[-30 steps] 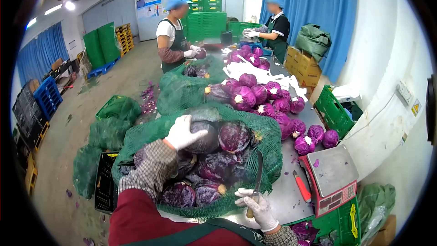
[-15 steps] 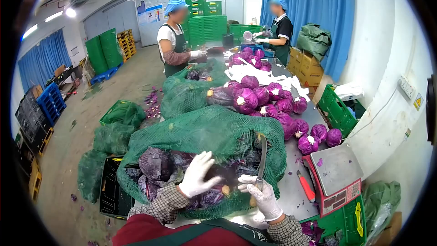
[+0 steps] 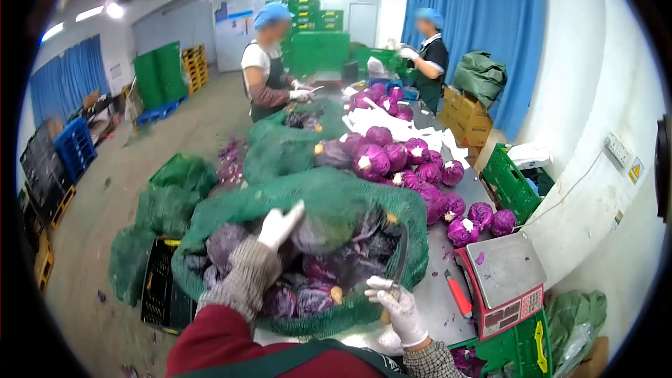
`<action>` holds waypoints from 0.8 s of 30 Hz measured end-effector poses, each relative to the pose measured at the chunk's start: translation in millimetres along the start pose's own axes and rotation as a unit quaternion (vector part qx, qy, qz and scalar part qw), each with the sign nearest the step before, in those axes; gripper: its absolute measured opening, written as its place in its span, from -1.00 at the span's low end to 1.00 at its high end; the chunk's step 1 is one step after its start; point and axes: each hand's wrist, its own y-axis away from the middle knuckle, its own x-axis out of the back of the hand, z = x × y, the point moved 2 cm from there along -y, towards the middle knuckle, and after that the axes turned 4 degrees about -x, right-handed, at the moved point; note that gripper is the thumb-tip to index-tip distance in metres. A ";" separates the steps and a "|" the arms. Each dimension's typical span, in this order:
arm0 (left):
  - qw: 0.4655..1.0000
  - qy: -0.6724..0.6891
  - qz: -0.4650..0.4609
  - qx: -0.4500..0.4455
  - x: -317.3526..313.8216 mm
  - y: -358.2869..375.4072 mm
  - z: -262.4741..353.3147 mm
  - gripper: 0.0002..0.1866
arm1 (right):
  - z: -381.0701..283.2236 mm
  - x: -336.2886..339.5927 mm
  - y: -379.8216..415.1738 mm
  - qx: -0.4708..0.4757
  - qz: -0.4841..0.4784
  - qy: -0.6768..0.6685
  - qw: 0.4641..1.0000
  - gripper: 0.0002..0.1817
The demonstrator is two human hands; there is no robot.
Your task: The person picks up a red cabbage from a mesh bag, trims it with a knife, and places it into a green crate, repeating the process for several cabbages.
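My left hand [image 3: 278,227], in a white glove, is at the far rim of the opening in a green mesh bag [image 3: 238,199]. Its thumb sticks out to the right; the other fingers are blurred and partly hidden. Inside the bag lie dark purple cabbages [image 3: 318,301], some with pale cut stems. One cabbage [image 3: 322,234] just right of my left hand is smeared by motion. Also gloved, my right hand [image 3: 397,313] is closed around a knife [image 3: 402,255], its long curved blade pointing up beside the bag's right side.
Trimmed purple cabbages [image 3: 420,168] are heaped on the metal table [image 3: 437,280]. A red-handled cutter [image 3: 458,294] lies beside a red scale [image 3: 504,273]. Green crates [image 3: 514,182] stand at right, a black crate [image 3: 164,280] at left. Two co-workers [image 3: 266,63] [image 3: 430,56] stand farther along.
My left hand has moved up and left from above the cabbages to the bag's rim, and more cabbages show in the opening. My right hand still holds the knife upright.
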 end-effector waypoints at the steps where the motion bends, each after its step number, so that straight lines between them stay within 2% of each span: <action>1: 0.980 -0.108 0.035 -0.163 3.0 8.6 -14.9 -0.42 | 7.8 3.7 -1.7 -0.013 -0.005 0.006 1.000 -0.54; 2: 0.960 -0.178 0.064 -0.207 7.0 33.2 -19.3 -0.46 | 12.0 2.4 -8.2 0.000 0.006 0.005 1.000 -0.52; 3: 0.984 -0.024 0.034 -0.175 6.5 48.1 -23.1 -0.48 | 19.4 -1.8 -13.2 0.007 0.017 0.002 1.000 -0.49; 4: 0.983 0.130 0.007 -0.132 4.4 59.1 -27.3 -0.50 | 25.2 -8.5 -14.1 0.009 0.026 0.000 1.000 -0.46; 5: 0.975 -0.048 0.042 -0.215 2.2 56.5 -34.3 -0.47 | 24.5 -17.4 -14.7 -0.035 0.020 0.003 0.999 -0.39; 6: 0.927 -0.222 0.074 -0.292 -6.6 46.9 -48.8 -0.44 | 33.6 -24.6 -17.0 -0.034 0.022 0.027 0.999 -0.37; 7: 0.969 0.151 -0.070 -0.182 -28.7 37.2 -76.3 -0.34 | 39.5 -30.8 -17.3 -0.008 0.007 0.062 0.998 -0.32; 8: 0.910 0.387 -0.139 -0.047 -52.0 55.9 -66.1 -0.25 | 43.7 -33.8 -18.1 0.022 -0.005 0.098 0.995 -0.27; 9: 0.938 0.313 -0.132 -0.066 -60.5 57.0 -59.6 -0.25 | 47.8 -33.4 -17.5 0.119 0.016 0.226 0.967 -0.27; 10: 0.960 0.237 -0.127 -0.083 -67.7 58.2 -51.1 -0.25 | 45.6 -31.3 -11.8 0.098 0.019 0.199 0.975 -0.27; 11: 0.967 0.214 -0.124 -0.068 -72.5 76.4 -18.3 -0.28 | 39.9 -29.9 -5.4 0.078 0.025 0.169 0.982 -0.27; 13: 0.958 0.125 -0.179 -0.184 -72.3 90.0 8.3 -0.19 | 5.1 -25.4 16.1 0.122 0.083 0.169 0.975 -0.28; 14: 0.947 0.093 -0.199 -0.236 -70.7 97.3 16.4 -0.13 | -12.2 -23.1 27.0 0.143 0.112 0.170 0.968 -0.29; 15: 0.921 0.061 -0.244 -0.298 -69.8 105.0 37.2 0.02 | -12.8 -9.1 38.8 0.154 0.152 0.202 0.955 -0.33; 16: 0.903 0.126 -0.316 -0.263 -76.2 115.3 56.4 0.13 | -25.1 0.8 57.8 0.143 0.184 0.171 0.957 -0.37; 17: 0.877 0.037 -0.353 -0.323 -81.4 123.8 77.7 0.16 | -36.8 10.6 77.2 0.135 0.216 0.138 0.957 -0.40; 18: 0.838 -0.050 -0.385 -0.383 -87.9 128.3 97.3 0.19 | -63.2 12.6 94.6 0.117 0.245 0.040 0.962 -0.43; 19: 0.804 -0.107 -0.399 -0.428 -106.6 135.4 113.0 0.22 | -61.5 24.7 108.1 0.180 0.305 0.139 0.925 -0.51; 20: 0.809 -0.081 -0.447 -0.374 -129.5 144.0 112.8 0.22 | -59.5 36.7 121.8 0.228 0.378 0.236 0.865 -0.57; 22: 0.784 -0.135 -0.521 -0.310 -172.0 155.7 102.2 0.22 | -45.4 53.9 147.5 0.179 0.456 0.181 0.853 -0.66; 23: 0.789 -0.160 -0.519 -0.286 -194.2 159.8 79.4 0.17 | -18.4 68.5 158.3 0.127 0.483 0.126 0.857 -0.67; 24: 0.809 -0.120 -0.523 -0.241 -217.8 165.2 55.5 0.11 | 8.6 82.7 169.5 0.077 0.508 0.068 0.855 -0.69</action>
